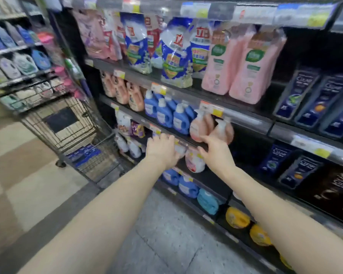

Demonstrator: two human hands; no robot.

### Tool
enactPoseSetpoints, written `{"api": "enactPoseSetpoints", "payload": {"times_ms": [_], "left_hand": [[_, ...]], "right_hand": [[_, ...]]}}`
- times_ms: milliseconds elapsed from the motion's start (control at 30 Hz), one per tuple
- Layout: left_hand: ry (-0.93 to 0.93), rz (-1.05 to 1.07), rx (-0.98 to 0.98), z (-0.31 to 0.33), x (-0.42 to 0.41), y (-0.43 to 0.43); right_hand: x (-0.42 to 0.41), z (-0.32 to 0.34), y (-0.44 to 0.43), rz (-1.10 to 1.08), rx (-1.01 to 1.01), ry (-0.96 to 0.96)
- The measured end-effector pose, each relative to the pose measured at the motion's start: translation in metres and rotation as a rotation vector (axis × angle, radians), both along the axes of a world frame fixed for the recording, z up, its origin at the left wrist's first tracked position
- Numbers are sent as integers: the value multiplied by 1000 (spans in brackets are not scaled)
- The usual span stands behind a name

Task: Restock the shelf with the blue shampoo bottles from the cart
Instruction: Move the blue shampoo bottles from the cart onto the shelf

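Shelving [246, 120] fills the frame's right. Both hands reach to its mid-frame edge: left hand [162, 150] curled over a pale bottle [180, 149], right hand [216, 153] loosely open, empty. Blue bottles [85, 154] lie in the cart [75, 123], lower left, well apart from the fingers.

The wire shopping cart [71, 133] stands left of the dark metal shelf unit [246, 119], with flat dark-blue shampoo packs [85, 153] lying in its basket. Both hands reach the front edge of a middle shelf: the left hand [162, 149] left of the right hand [216, 153], with round peach pump bottles [200, 125] just behind that edge.
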State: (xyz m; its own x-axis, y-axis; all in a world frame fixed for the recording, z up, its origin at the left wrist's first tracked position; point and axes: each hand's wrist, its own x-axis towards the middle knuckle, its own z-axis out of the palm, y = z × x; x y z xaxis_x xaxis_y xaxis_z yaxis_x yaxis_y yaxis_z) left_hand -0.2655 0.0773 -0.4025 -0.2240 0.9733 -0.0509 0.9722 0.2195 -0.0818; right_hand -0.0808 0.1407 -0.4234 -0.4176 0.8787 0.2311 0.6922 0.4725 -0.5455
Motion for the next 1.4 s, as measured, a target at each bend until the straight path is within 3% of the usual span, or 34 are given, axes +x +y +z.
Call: {"api": "enactPoseSetpoints", "payload": {"times_ms": [367, 933, 1400], "left_hand": [[-40, 381, -112, -42, -323, -67], [-286, 845, -145, -116, -619, -21], [-399, 805, -253, -211, -810, 68]], "right_hand": [[-344, -22, -14, 340, -46, -124], [-724, -102, 96, 805, -95, -342], [-921, -229, 179, 669, -334, -545]]}}
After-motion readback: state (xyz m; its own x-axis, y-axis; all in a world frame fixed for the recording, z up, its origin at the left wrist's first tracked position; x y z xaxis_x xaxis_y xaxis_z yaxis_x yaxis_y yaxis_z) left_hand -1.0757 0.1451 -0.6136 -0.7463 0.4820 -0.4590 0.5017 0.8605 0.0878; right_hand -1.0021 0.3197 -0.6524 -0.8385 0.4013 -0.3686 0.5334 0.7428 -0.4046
